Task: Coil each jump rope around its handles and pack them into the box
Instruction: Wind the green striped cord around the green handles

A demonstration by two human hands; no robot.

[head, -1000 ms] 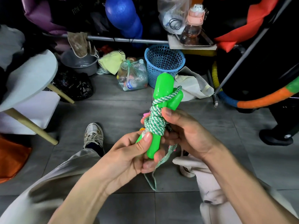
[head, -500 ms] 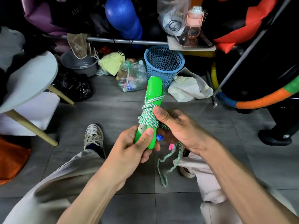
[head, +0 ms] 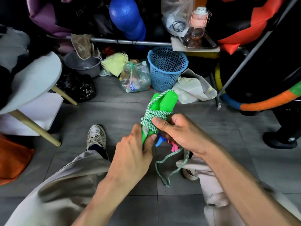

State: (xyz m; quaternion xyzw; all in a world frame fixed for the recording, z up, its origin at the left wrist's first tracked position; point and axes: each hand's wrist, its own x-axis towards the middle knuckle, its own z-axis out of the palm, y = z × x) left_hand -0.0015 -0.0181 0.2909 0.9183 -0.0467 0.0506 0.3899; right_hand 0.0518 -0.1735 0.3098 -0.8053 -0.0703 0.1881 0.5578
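Note:
Two bright green jump rope handles [head: 166,101] are held together, upright, above the floor. A green-and-white braided rope [head: 150,119] is wound several times around their middle. My left hand [head: 133,154] grips the lower ends of the handles. My right hand [head: 177,132] holds the coil, thumb pressed on the turns. A loose loop of rope [head: 169,170] hangs below my right hand. Small blue [head: 158,141] and pink [head: 174,146] pieces show beneath the hands. No box is in view.
A blue mesh basket [head: 167,67] and a bag of bottles [head: 135,79] stand on the grey tiled floor beyond the hands. A white round table [head: 34,80] is at left, a metal rack bar [head: 130,41] behind, hoops [head: 267,103] at right. My legs and shoes sit below.
The handles have tilted and turned, so both green tops show side by side. The hanging rope loop has shifted right under my right hand. Both hands keep their hold.

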